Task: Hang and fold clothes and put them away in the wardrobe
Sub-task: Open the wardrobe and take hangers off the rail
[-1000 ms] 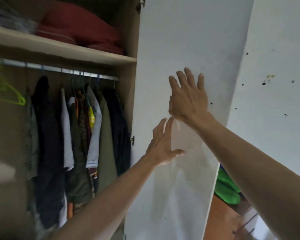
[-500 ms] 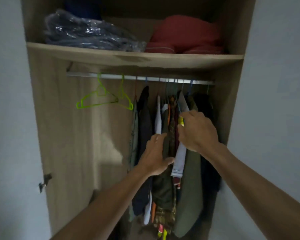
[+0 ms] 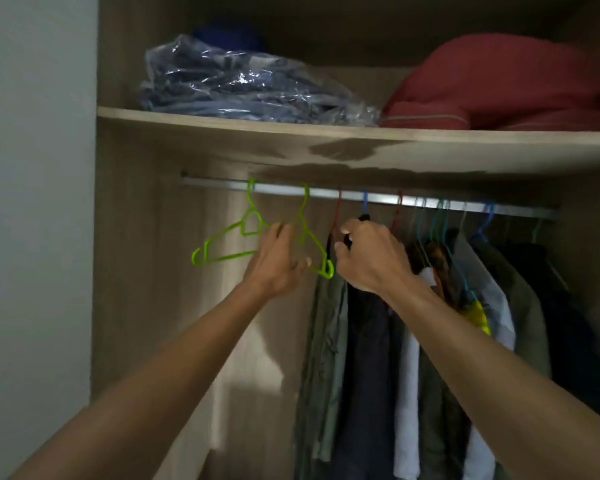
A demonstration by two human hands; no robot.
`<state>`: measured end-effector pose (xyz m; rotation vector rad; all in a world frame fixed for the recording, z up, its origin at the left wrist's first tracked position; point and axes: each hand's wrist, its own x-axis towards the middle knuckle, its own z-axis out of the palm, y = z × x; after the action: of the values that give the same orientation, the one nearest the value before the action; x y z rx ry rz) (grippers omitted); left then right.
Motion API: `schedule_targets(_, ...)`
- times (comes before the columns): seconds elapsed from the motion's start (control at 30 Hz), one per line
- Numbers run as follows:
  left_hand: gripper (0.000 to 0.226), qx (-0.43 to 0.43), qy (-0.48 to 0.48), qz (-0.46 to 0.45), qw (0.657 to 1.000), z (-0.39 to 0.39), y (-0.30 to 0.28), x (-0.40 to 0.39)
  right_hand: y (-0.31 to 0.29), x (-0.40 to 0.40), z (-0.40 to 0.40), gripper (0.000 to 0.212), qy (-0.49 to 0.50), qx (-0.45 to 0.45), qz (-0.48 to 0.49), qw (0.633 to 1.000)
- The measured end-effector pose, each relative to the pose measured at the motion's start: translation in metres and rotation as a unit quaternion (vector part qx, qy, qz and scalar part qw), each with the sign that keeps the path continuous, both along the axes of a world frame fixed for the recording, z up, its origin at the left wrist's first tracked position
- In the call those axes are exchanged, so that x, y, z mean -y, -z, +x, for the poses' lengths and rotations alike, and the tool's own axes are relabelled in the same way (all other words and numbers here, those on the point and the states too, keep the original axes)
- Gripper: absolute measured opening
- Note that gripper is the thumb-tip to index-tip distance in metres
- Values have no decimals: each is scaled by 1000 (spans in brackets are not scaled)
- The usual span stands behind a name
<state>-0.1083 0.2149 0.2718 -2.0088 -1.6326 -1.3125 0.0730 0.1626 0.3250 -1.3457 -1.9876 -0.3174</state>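
Head view looks up along two bare forearms into the open wardrobe (image 3: 129, 271). Nearest the camera, the left hand (image 3: 278, 261) reaches to the two empty green hangers (image 3: 229, 242), its fingers curled at the spot where the hangers meet; motion blur hides whether it actually grips one, so I cannot tell its hold. Just beside it, the right hand (image 3: 371, 258) is closed around the top of a dark garment (image 3: 364, 358), thumb and fingers pinching the cloth near its hanger neck, directly under the rail (image 3: 378, 197).

Behind the hands, the green hangers hook over the left part of the rail, tilted toward each other. From the right hand onward, the hanging clothes (image 3: 492, 306) fill the right part of the rail on red, blue and pale hangers: an olive piece at the left edge of the row, then the held dark one, then white, olive and navy garments packed together.

Farthest up, the shelf (image 3: 222, 128) above the rail carries a plastic-wrapped bundle (image 3: 243, 84) toward its left end and red bedding (image 3: 506, 84) at its right end
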Motion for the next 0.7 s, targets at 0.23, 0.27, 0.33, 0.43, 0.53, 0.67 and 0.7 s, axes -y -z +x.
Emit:
schedule_targets(0.23, 70, -89, -52, 31, 994, -53, -66, -84, -23, -66, -60, 38, 12, -15, -77, 997)
schedule_targets(0.27, 69, -106, -61, 31, 992, -56, -73, -94, -25, -74, -65, 41, 12, -8, -84, 996)
schedule_targets(0.33, 68, -131, -81, 22, 988, -63, -85, -119, -27, -94, -77, 51, 4, 18, -101, 995)
schedule_targets(0.43, 66, -162, -89, 22, 982, -67, -97, -148, -30, -116, -85, 49, 23, 33, -124, 991)
schedule_targets(0.53, 61, -173, -77, 32, 981, -67, -104, -170, -31, -133, -89, 47, 40, 39, -129, 990)
schedule_targets(0.67, 51, -194, -71, 43, 978, -66, -108, -196, -30, -151, -89, 51, 28, 29, -145, 989)
schedule_targets(0.7, 48, -182, -75, 55, 979, -65, -108, -201, -30, -154, -90, 49, 19, 20, -155, 988)
